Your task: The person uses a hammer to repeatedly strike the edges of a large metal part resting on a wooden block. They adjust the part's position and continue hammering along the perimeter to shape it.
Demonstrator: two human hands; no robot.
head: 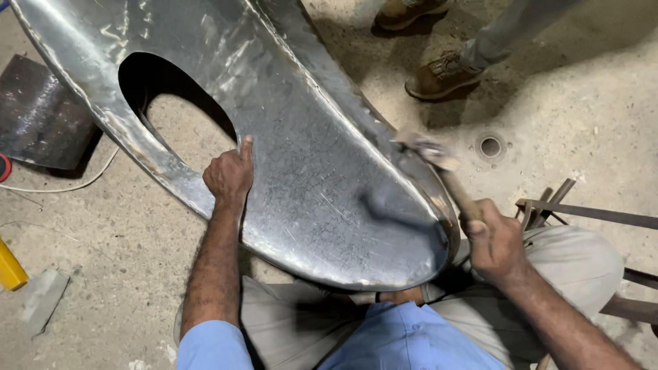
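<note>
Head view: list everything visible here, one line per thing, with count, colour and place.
sheet-metal panel: one, silvery grey, with an oval cut-out, centre, over the person's lap
hammer: one, wooden handle, blurred head, at the panel's right edge
dark metal plate: one, dark grey, floor at left
white cable: one, floor at left
yellow object: one, left edge, partly cut off
floor drain: one, round, concrete floor at right
metal bars: several, dark, at right
bystander's boots: two, brown, top
left hand: grip on the cut-out's edge
right hand: grip closed round the hammer handle
</note>
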